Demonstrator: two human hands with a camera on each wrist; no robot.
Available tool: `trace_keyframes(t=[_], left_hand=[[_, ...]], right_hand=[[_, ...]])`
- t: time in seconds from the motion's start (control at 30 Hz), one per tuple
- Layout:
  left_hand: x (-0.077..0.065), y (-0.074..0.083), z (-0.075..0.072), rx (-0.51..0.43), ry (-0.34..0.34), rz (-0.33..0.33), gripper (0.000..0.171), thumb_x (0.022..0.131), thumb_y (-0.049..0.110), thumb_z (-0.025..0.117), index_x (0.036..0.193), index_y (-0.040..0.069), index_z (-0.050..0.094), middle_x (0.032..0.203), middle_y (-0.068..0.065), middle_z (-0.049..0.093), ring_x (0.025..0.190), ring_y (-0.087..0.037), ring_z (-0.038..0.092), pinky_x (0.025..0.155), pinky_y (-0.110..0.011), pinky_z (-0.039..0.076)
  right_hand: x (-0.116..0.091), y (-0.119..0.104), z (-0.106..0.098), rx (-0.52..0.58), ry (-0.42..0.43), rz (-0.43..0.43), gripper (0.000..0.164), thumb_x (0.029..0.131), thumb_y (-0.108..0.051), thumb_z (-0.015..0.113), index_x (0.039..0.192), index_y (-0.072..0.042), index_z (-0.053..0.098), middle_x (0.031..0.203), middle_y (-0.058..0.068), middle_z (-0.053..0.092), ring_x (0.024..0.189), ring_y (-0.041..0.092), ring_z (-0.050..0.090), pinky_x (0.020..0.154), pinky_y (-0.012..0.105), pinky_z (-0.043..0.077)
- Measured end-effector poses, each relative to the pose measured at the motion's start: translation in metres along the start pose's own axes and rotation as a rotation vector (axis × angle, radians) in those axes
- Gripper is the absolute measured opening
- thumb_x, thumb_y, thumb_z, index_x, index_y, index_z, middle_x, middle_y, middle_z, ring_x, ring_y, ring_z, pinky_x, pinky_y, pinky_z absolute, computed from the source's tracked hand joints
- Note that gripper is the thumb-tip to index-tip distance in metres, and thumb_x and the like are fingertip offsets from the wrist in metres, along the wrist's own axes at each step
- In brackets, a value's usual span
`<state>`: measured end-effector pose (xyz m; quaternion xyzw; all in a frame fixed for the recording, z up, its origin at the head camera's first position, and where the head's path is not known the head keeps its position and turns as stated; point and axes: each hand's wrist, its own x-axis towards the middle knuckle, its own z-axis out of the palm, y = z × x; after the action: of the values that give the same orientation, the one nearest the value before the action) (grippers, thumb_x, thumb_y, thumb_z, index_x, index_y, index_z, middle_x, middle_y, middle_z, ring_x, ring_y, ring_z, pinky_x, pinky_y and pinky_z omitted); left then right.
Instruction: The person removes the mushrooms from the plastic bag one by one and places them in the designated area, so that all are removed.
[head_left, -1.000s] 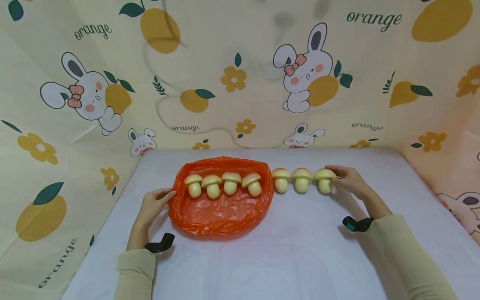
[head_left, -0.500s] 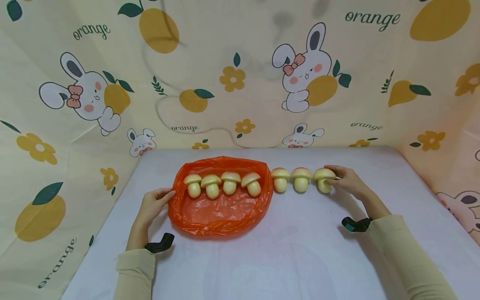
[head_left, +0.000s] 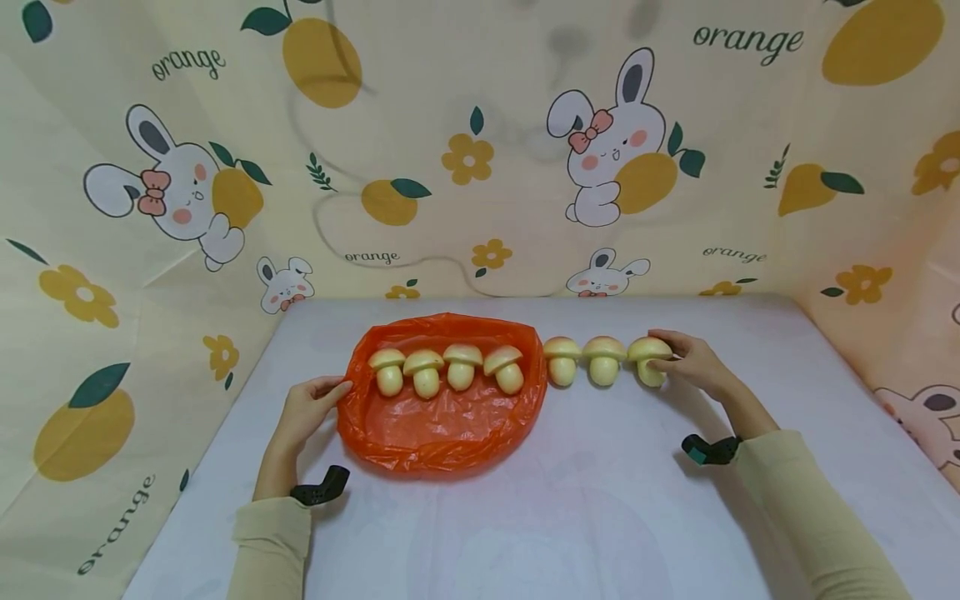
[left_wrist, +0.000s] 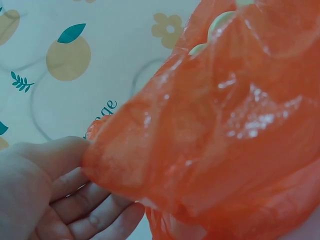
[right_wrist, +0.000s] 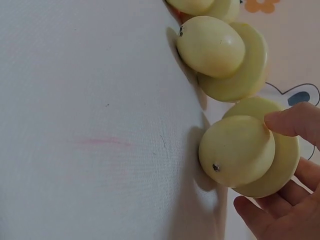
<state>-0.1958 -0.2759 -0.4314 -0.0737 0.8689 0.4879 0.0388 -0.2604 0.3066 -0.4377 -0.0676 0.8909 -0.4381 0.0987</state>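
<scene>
A person's left hand (head_left: 302, 408) pinches the left rim of an orange-red plastic bag (head_left: 435, 425) between thumb and forefinger, the other fingers (left_wrist: 97, 217) loosely curled side by side beneath it, while the right hand (head_left: 699, 363) grips the end mushroom (head_left: 647, 348) of a short row, the thumb on its stem and the fingers, partly hidden, behind its cap. The bag lies open on the white table (head_left: 510, 542), left of the middle and closer to the far edge, with four pale mushrooms (head_left: 426, 385) lined up inside along its far side, the rightmost of them tilted. To the bag's right, in a line roughly parallel to the far edge, come the inner mushroom (head_left: 562, 354), right at the bag's rim, then the middle mushroom (head_left: 603, 354), then the gripped one, toward the far right corner. All the writing I can read from here is on the cream backdrop (head_left: 420, 67), where "orange" repeats in dark script: at upper left and upper right, twice in smaller letters above the table's far edge, and once running up the left side; the left wrist view catches only the closing "ge" clearly, the rest cut off by the bag. Printed rabbits (head_left: 176, 187) sit among the words, a pink smear (right_wrist: 105, 141) marks the tabletop, and each wrist carries a black device (head_left: 322, 487) just beyond a beige sleeve (head_left: 272, 542)
</scene>
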Motion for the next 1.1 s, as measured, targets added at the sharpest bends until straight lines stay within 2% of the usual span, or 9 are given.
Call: trace_keyframes(t=[0.17, 0.27, 0.37, 0.47, 0.57, 0.73, 0.83, 0.93, 1.1], left_hand=[[0.000, 0.001, 0.000, 0.005, 0.001, -0.010, 0.049, 0.096, 0.036, 0.057, 0.127, -0.003, 0.059, 0.125, -0.024, 0.064, 0.088, -0.001, 0.061, 0.082, -0.018, 0.055], [0.000, 0.001, 0.000, 0.004, 0.003, -0.009, 0.049, 0.096, 0.035, 0.058, 0.126, -0.003, 0.060, 0.124, -0.024, 0.064, 0.087, -0.001, 0.061, 0.082, -0.017, 0.055], [0.000, 0.001, 0.000, 0.001, 0.002, -0.004, 0.049, 0.096, 0.035, 0.058, 0.126, -0.004, 0.060, 0.123, -0.024, 0.065, 0.085, 0.001, 0.061, 0.078, -0.013, 0.053], [0.000, 0.000, 0.000, -0.006, 0.001, -0.001, 0.048, 0.096, 0.034, 0.058, 0.126, -0.004, 0.060, 0.122, -0.024, 0.065, 0.083, 0.003, 0.060, 0.076, -0.011, 0.052], [0.000, 0.000, 0.000, -0.008, -0.002, 0.002, 0.049, 0.096, 0.034, 0.058, 0.126, -0.005, 0.059, 0.122, -0.024, 0.065, 0.082, 0.004, 0.059, 0.075, -0.010, 0.051], [0.001, 0.000, 0.000, -0.009, -0.005, 0.004, 0.049, 0.096, 0.035, 0.058, 0.127, -0.004, 0.059, 0.124, -0.024, 0.064, 0.084, 0.003, 0.060, 0.076, -0.010, 0.052], [0.001, 0.000, -0.001, -0.010, -0.008, 0.002, 0.049, 0.096, 0.035, 0.057, 0.128, -0.003, 0.058, 0.125, -0.023, 0.064, 0.085, 0.002, 0.061, 0.077, -0.011, 0.052], [0.000, 0.000, -0.001, -0.009, -0.011, 0.001, 0.049, 0.096, 0.035, 0.057, 0.128, -0.003, 0.059, 0.125, -0.023, 0.064, 0.085, 0.002, 0.061, 0.077, -0.011, 0.053], [0.000, 0.000, 0.000, -0.009, -0.007, 0.003, 0.050, 0.096, 0.035, 0.057, 0.127, -0.004, 0.059, 0.124, -0.024, 0.064, 0.084, 0.003, 0.060, 0.077, -0.011, 0.052]], right_hand=[[0.000, 0.001, 0.000, -0.016, 0.010, 0.009, 0.066, 0.090, -0.018, 0.065, 0.144, 0.007, 0.036, 0.147, 0.031, 0.040, 0.134, 0.046, 0.040, 0.090, 0.013, 0.037], [-0.001, 0.001, -0.002, -0.024, 0.016, 0.013, 0.067, 0.090, -0.020, 0.066, 0.144, 0.006, 0.036, 0.148, 0.030, 0.040, 0.135, 0.045, 0.040, 0.101, 0.030, 0.042], [-0.002, 0.001, -0.004, -0.022, 0.011, 0.010, 0.068, 0.090, -0.021, 0.066, 0.144, 0.007, 0.035, 0.148, 0.030, 0.038, 0.136, 0.048, 0.038, 0.109, 0.051, 0.038], [-0.005, 0.000, -0.008, -0.025, 0.014, 0.008, 0.068, 0.091, -0.021, 0.065, 0.144, 0.007, 0.034, 0.149, 0.031, 0.037, 0.136, 0.048, 0.038, 0.111, 0.057, 0.033], [-0.009, -0.003, -0.011, -0.037, 0.035, -0.011, 0.066, 0.092, -0.021, 0.064, 0.144, 0.008, 0.035, 0.148, 0.032, 0.038, 0.134, 0.048, 0.041, 0.110, 0.051, 0.037], [-0.014, -0.009, -0.013, -0.034, 0.093, -0.057, 0.061, 0.092, -0.019, 0.064, 0.140, 0.009, 0.039, 0.142, 0.034, 0.044, 0.127, 0.041, 0.049, 0.097, 0.015, 0.048], [-0.017, -0.012, -0.013, -0.028, 0.127, -0.069, 0.059, 0.092, -0.021, 0.064, 0.139, 0.009, 0.042, 0.140, 0.034, 0.046, 0.114, 0.011, 0.059, 0.088, 0.002, 0.044], [-0.019, -0.015, -0.013, -0.014, 0.150, -0.073, 0.059, 0.093, -0.022, 0.064, 0.138, 0.009, 0.043, 0.139, 0.035, 0.047, 0.098, -0.019, 0.047, 0.086, 0.000, 0.043], [-0.023, -0.023, -0.012, 0.012, 0.167, -0.075, 0.058, 0.093, -0.023, 0.063, 0.138, 0.009, 0.043, 0.139, 0.036, 0.046, 0.091, -0.029, 0.039, 0.083, -0.003, 0.041]])
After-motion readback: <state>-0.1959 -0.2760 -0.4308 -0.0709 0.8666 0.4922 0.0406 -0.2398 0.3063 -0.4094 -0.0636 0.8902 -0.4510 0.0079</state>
